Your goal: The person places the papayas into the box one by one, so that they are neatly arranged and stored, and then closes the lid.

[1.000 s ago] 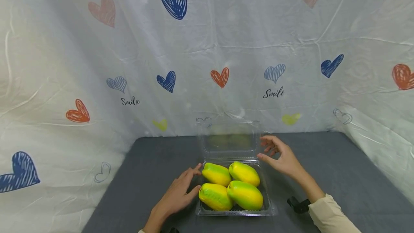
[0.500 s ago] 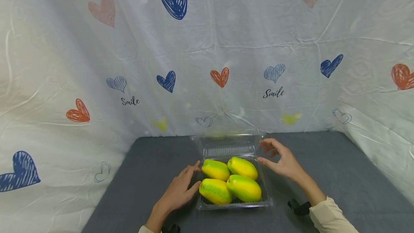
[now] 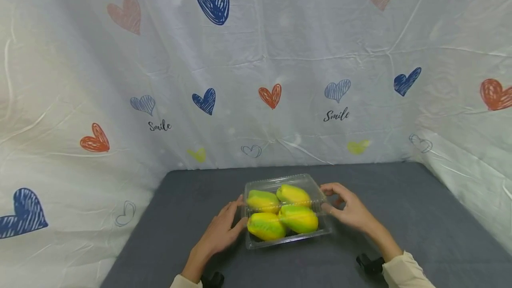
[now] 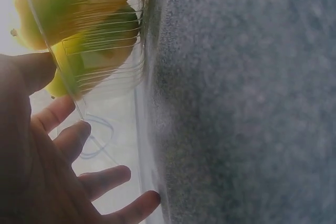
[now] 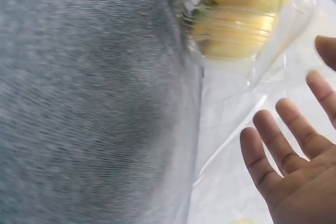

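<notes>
A clear plastic clamshell container (image 3: 288, 238) sits slightly turned on the table, with several yellow-green mango-like fruits (image 3: 266, 226) inside. Its transparent lid (image 3: 260, 184) lies over the fruits. My left hand (image 3: 222, 230) is at the container's left side; in the left wrist view its thumb and fingertips touch the clear rim (image 4: 43, 31), fingers fairly straight. On the other side, my right hand (image 3: 352, 208) is at the lid's right edge in the head view, fingers gently bent. The right wrist view shows that hand (image 5: 307, 166) with spread fingers and nothing gripped.
A dark grey cloth (image 3: 400, 217) covers the table. Behind and at both sides hangs a white curtain (image 3: 300, 26) printed with hearts. Black wrist devices (image 3: 370, 264) show below the hands, near the light sleeves (image 3: 408, 272).
The lid has swung down from standing upright at the back to lying over the fruits. The container has shifted away from me and turned slightly. My right hand has come slightly lower.
</notes>
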The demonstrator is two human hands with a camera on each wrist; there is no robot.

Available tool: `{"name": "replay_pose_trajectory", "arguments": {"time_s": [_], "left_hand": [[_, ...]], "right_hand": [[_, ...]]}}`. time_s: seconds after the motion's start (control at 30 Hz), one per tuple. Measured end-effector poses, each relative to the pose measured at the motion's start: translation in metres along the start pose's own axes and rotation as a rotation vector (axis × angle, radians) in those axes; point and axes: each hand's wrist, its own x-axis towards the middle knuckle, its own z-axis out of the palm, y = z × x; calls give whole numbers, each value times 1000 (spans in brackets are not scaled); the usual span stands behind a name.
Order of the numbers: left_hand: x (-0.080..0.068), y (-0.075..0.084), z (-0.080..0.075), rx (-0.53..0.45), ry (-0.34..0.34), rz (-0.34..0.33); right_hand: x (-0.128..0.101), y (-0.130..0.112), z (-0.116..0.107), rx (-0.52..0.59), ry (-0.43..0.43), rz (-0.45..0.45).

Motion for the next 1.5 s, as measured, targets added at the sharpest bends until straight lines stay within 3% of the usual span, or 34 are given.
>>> {"name": "replay_pose_trajectory", "arguments": {"time_s": [0.13, 0.3, 0.47, 0.57, 0.67, 0.83, 1.07, 1.2, 1.33, 1.5], "left_hand": [[1, -2, 1, -40, 12, 23], [-1, -4, 1, -113, 28, 29], [-7, -3, -4, -283, 16, 2], [-10, 1, -11, -382, -26, -10], [-13, 5, -19, -422, -112, -3], [-17, 2, -22, -392, -238, 34], [-17, 1, -24, -376, -272, 44], [-15, 1, -22, -449, -305, 72], [-13, 0, -18, -539, -341, 74], [-10, 1, -15, -602, -362, 50]], "right_hand": [[-4, 5, 2, 24, -24, -19], [-7, 9, 5, 45, -59, 80], [-8, 6, 7, 60, -71, 160], [-9, 2, 7, 99, -85, 198], [-11, 1, 7, 144, -111, 231], [-13, 1, 4, 249, -198, 253], [-13, 3, -1, 529, -346, 163], [-14, 5, -2, 668, -443, 128], [-14, 6, -1, 703, -506, 157], [-13, 7, 0, 705, -515, 208]]}}
